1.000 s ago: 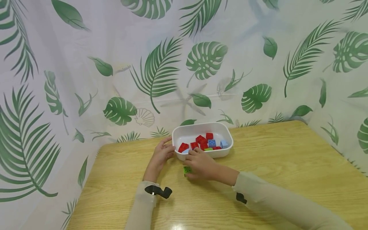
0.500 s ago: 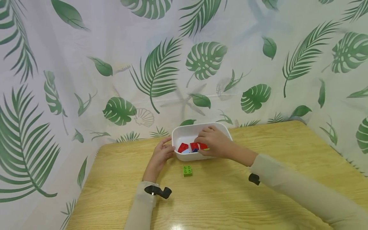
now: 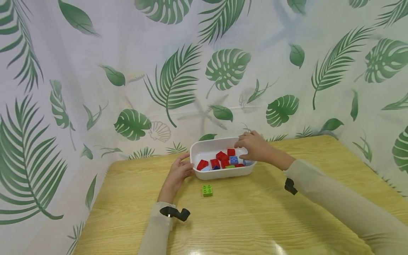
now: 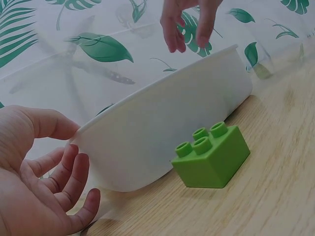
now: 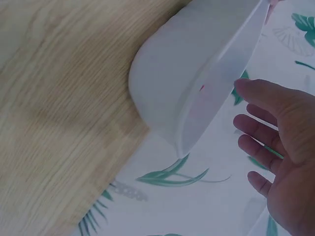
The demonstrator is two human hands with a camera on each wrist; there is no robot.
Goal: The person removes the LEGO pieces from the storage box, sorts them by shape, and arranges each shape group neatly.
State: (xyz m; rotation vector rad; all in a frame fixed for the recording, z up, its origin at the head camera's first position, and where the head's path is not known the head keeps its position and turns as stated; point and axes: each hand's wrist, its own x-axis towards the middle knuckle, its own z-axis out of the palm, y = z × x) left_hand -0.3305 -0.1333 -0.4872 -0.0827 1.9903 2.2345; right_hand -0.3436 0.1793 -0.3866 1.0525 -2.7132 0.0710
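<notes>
Left hand (image 3: 177, 171) grips tub edge (image 3: 223, 171); right (image 3: 255, 148) seemingly above.

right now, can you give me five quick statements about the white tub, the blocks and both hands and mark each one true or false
1. The green block outside the white tub sits on the table. True.
2. That green block lies upside down. False: its studs face up.
3. The left hand touches the white tub at its left end. True.
4. The right hand is holding a red block. False: it holds nothing, with its fingers at the tub's right end.
5. Every block in the white tub is red. False: at least one blue block lies there too.
</notes>
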